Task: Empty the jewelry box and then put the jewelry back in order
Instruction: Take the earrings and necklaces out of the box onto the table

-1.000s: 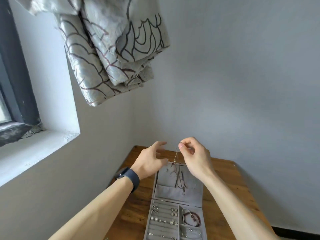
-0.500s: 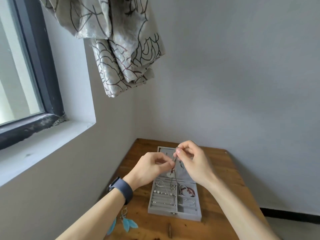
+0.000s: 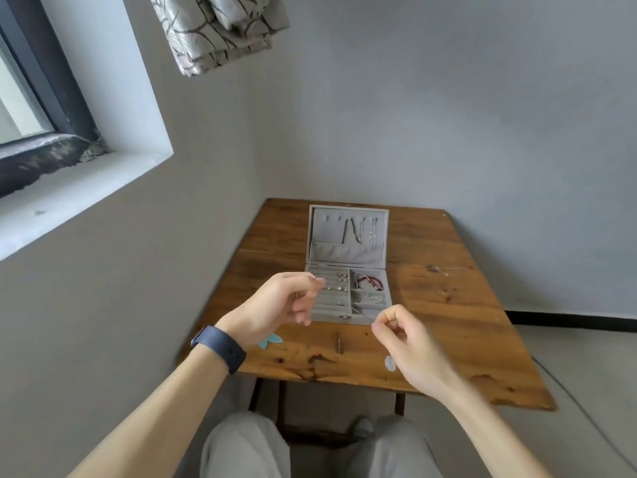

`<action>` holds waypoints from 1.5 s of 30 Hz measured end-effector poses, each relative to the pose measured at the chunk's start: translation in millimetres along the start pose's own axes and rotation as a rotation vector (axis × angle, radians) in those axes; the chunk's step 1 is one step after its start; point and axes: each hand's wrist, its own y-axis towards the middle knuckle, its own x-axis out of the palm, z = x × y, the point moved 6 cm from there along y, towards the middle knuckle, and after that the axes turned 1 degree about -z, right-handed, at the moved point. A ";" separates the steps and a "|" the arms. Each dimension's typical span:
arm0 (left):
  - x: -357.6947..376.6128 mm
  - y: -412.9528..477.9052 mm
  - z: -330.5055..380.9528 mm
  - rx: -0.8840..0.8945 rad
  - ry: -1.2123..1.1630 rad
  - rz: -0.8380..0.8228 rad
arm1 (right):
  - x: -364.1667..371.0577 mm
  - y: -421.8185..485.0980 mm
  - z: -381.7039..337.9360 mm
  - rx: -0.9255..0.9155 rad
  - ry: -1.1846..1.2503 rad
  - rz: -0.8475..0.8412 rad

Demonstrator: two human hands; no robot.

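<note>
Box (image 3: 344, 252): lying open on the table (image 3: 448, 305), earrings (image 3: 341, 277) and red bracelet (image 3: 371, 281) sitting inside. Emptying is only beginning, I think.
Right hand (image 3: 403, 343): finger and thumb pinching a thin chain (image 3: 363, 314) at the box's near edge.
Left hand (image 3: 286, 301): fingers curling loosely. Holding anything? I cannot tell.
Out already: blue feather earring (image 3: 270, 340) lying on the table.

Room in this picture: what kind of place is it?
Probably a room in someone's home, maybe a bedroom: a patterned curtain hangs by the window, and an open grey jewelry box sits on a wooden table in the corner.
</note>
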 end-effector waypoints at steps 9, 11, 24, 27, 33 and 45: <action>-25.6 -9.5 -24.3 -0.063 -0.569 0.173 | -13.1 -39.6 69.1 0.148 -0.033 0.124; -28.8 -9.5 -29.2 -0.063 -0.607 0.184 | -10.8 -45.4 79.8 0.189 0.017 0.131; -39.9 -0.4 -59.9 -0.120 -0.417 0.239 | 34.7 -79.9 108.2 0.494 0.769 0.011; -49.3 -0.8 -67.8 -0.139 -0.266 0.256 | 38.3 -84.7 109.5 0.526 0.826 0.005; -64.0 -4.6 -71.9 -0.189 -0.123 0.273 | 39.1 -87.9 111.1 0.496 0.749 -0.046; -80.6 -1.5 -54.5 -0.105 0.951 0.250 | 24.8 -96.4 127.1 0.410 0.387 0.130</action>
